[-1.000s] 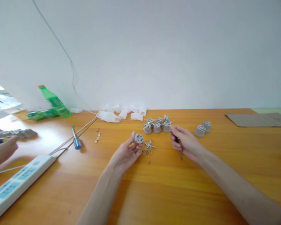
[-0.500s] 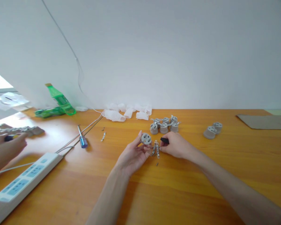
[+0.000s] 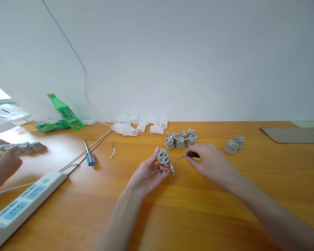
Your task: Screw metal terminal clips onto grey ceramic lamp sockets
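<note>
My left hand (image 3: 149,177) is closed around a grey round ceramic socket (image 3: 163,156), its slotted face turned up. Just right of those fingers is a small metal strip (image 3: 172,169), with a tiny screw (image 3: 172,182) on the table below it. My right hand (image 3: 209,160) is closed on a black-handled tool (image 3: 193,154), which looks like a screwdriver; its shaft is hidden. A second metal strip (image 3: 181,158) sticks out leftward from my right thumb and fingertip. Several similar sockets (image 3: 180,142) with metal strips on them stand grouped behind my hands.
Two more sockets (image 3: 230,147) stand to the right, near brown cardboard (image 3: 293,135). White foam netting (image 3: 125,129) lies by the wall. Leftward are a blue screwdriver (image 3: 90,159), a power strip (image 3: 28,205), green bottles (image 3: 65,113) and another person's hand (image 3: 6,167).
My right hand has lifted one metal strip off the table and drawn right with it. My left hand still holds the socket. The whole view has shifted slightly.
</note>
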`<state>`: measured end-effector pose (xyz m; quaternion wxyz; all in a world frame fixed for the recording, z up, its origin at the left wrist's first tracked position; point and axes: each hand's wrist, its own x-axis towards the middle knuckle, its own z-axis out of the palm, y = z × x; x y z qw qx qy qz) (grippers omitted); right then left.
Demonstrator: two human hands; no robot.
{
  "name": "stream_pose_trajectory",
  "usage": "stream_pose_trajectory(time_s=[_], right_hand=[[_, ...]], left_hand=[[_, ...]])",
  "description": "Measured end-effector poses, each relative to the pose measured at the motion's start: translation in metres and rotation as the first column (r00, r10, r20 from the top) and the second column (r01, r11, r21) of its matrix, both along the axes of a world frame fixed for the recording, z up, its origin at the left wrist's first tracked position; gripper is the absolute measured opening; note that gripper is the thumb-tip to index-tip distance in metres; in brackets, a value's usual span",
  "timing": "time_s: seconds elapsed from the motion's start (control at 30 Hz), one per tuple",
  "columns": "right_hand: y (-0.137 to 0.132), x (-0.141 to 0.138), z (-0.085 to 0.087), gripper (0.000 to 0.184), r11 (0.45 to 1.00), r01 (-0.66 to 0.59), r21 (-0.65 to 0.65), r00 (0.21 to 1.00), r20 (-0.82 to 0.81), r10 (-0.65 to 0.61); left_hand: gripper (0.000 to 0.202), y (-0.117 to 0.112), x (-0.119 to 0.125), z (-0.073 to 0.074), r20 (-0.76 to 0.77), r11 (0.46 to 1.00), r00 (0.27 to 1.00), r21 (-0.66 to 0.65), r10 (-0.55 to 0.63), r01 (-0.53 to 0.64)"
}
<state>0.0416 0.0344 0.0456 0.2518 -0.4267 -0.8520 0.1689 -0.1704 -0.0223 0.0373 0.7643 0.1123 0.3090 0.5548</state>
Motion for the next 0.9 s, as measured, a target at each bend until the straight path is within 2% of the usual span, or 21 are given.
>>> stream_pose_trajectory(time_s=[0.07, 0.17, 0.27, 0.37, 0.5, 0.67, 0.8, 0.9], right_hand=[[-0.003, 0.005, 0.011, 0.014, 0.999, 0.034, 0.013, 0.989, -0.143, -0.032], [-0.009, 0.008, 0.029, 0.016, 0.991, 0.065, -0.116, 0.915, -0.388, -0.106], [-0.014, 0.007, 0.038, 0.019, 0.970, -0.073, -0.232, 0.891, -0.453, -0.041], [-0.015, 0.003, 0.034, 0.015, 0.936, -0.155, -0.315, 0.896, -0.444, -0.001], [-0.009, -0.001, 0.019, 0.017, 0.914, -0.160, -0.372, 0.894, -0.447, -0.026], [-0.005, -0.003, 0.010, 0.016, 0.935, -0.145, -0.324, 0.902, -0.433, -0.011], [-0.007, -0.005, 0.010, 0.010, 0.951, -0.158, -0.264, 0.906, -0.422, 0.033], [-0.009, -0.005, 0.008, 0.008, 0.968, -0.164, -0.192, 0.912, -0.404, 0.074]], left_hand=[[0.020, 0.000, 0.001, -0.001, 0.011, 1.000, 1.000, 0.001, -0.009, 0.009], [0.019, 0.000, 0.004, -0.003, 0.038, 0.999, 0.999, -0.026, -0.034, 0.035], [0.022, 0.000, 0.010, -0.005, 0.041, 0.995, 0.997, -0.069, -0.067, 0.070], [0.023, 0.000, 0.016, -0.006, 0.035, 0.993, 0.995, -0.068, -0.090, 0.092], [0.023, 0.000, 0.020, -0.008, 0.047, 0.991, 0.993, -0.072, -0.110, 0.114], [0.023, 0.000, 0.020, -0.007, -0.027, 0.992, 0.995, -0.084, -0.094, 0.091], [0.023, 0.000, 0.020, -0.008, -0.184, 0.998, 0.981, -0.019, -0.068, 0.065], [0.026, 0.000, 0.019, -0.010, -0.379, 0.994, 0.925, 0.094, -0.010, 0.050]])
